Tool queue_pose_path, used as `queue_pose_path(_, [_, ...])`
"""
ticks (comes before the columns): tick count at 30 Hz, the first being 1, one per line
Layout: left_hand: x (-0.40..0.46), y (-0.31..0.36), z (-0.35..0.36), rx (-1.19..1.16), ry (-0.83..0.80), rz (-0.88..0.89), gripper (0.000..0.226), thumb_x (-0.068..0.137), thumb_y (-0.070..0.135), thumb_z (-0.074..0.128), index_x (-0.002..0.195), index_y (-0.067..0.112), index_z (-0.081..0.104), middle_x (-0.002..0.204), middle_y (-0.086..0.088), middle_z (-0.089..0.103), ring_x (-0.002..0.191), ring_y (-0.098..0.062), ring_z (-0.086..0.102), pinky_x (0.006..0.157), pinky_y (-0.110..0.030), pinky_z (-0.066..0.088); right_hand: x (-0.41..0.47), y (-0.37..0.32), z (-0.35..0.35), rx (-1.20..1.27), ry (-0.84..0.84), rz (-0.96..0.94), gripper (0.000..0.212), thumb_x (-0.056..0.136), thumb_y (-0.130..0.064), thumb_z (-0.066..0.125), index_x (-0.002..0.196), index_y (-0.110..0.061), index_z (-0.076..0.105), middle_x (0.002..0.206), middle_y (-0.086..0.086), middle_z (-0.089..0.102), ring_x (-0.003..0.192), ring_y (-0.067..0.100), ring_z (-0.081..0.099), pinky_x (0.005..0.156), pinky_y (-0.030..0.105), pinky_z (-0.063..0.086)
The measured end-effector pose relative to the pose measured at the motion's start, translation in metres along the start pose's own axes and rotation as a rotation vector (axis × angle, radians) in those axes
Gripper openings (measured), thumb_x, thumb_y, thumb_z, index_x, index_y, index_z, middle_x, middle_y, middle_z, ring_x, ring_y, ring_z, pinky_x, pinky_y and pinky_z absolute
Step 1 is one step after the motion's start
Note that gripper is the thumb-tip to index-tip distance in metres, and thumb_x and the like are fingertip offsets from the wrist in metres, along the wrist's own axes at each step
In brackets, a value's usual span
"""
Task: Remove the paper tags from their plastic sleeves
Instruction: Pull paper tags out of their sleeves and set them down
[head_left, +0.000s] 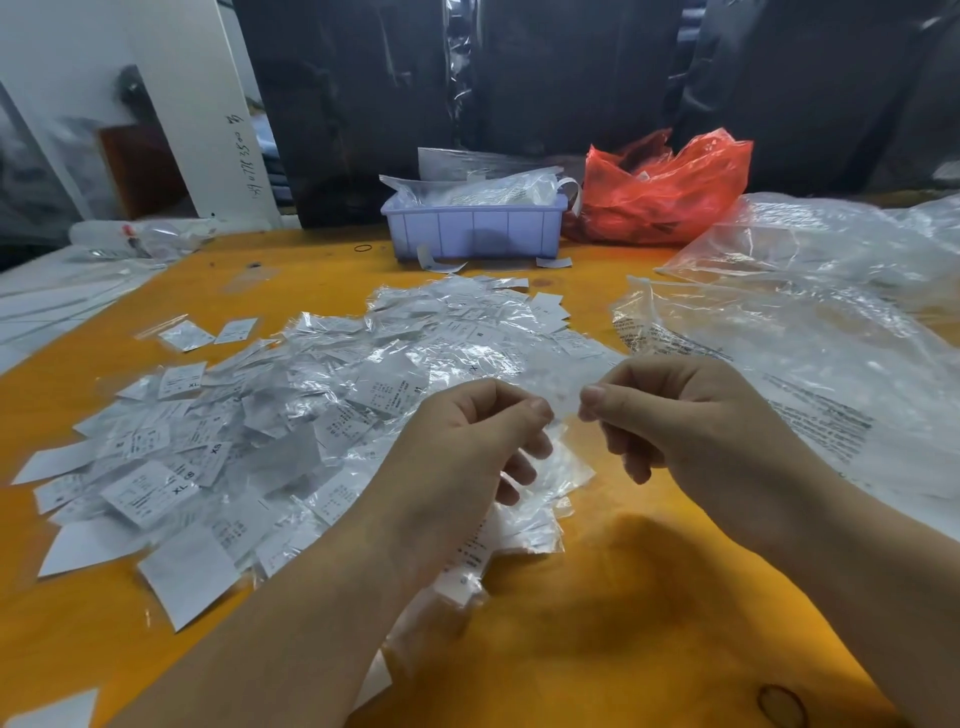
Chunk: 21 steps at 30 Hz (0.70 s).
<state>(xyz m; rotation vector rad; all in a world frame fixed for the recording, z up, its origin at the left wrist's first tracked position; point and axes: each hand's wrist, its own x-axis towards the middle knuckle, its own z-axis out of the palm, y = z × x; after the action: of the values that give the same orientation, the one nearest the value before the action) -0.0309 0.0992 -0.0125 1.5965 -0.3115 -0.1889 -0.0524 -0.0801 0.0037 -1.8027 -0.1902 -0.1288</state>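
Note:
A broad heap of white paper tags in clear plastic sleeves (291, 415) covers the orange table (623, 597) in front of me. Above its near edge, my left hand (467, 447) and my right hand (675, 415) pinch one small sleeved tag (563, 400) between them, thumb and forefinger at each side. The piece is blurred, so I cannot tell whether the paper is inside the sleeve or partly out. Both hands have their other fingers curled.
A pale purple bin (472, 228) stuffed with plastic stands at the back centre, a red plastic bag (660, 192) to its right. Large clear bags (810, 322) spread over the right side. Loose bare tags (187, 577) lie at the heap's near left edge.

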Motion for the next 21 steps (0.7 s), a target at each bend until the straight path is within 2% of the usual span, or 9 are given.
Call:
queue_pose_path(5, [-0.0019,0.0021,0.0022,0.036,-0.039,0.008,0.012,0.09,0.012,0.063,0.084,0.004,0.069,0.063,0.003,0.064,0.056,-0.009,0.055,0.05,-0.018,0.045,0.0005,0.0003,-0.001,0.011,0.029,0.006,0.023,0.087,-0.021,0.065,0.071,-0.005,0.07,0.054,0.002,0.056,0.051,0.015,0.049,0.047,0.024,0.043])
queue_pose_path(11, [-0.002,0.0031,0.0015,0.074,-0.016,0.006,0.018,0.088,0.024,0.066,0.078,0.01,0.066,0.06,0.005,0.061,0.054,-0.007,0.054,0.05,-0.018,0.045,0.0004,0.0001,-0.0004,0.019,-0.003,0.024,0.022,0.087,-0.02,0.066,0.073,-0.004,0.071,0.056,0.003,0.057,0.053,0.018,0.05,0.049,0.027,0.044])
queue_pose_path(14, [-0.0025,0.0039,0.0018,0.062,-0.016,0.0,0.019,0.086,0.027,0.068,0.075,0.012,0.064,0.059,0.005,0.059,0.054,-0.007,0.053,0.05,-0.017,0.045,0.0003,0.0003,0.0007,0.035,-0.008,0.029,0.021,0.086,-0.021,0.066,0.076,-0.002,0.07,0.057,0.003,0.057,0.053,0.016,0.051,0.049,0.025,0.045])
queue_pose_path(21, [-0.0031,0.0039,0.0024,0.065,-0.033,0.004,0.016,0.087,0.025,0.068,0.077,0.012,0.066,0.064,0.003,0.062,0.057,-0.009,0.054,0.051,-0.019,0.045,0.0014,0.0017,-0.0011,0.031,0.004,0.035,0.01,0.084,-0.016,0.069,0.076,-0.011,0.073,0.059,0.002,0.06,0.053,0.014,0.054,0.05,0.024,0.046])
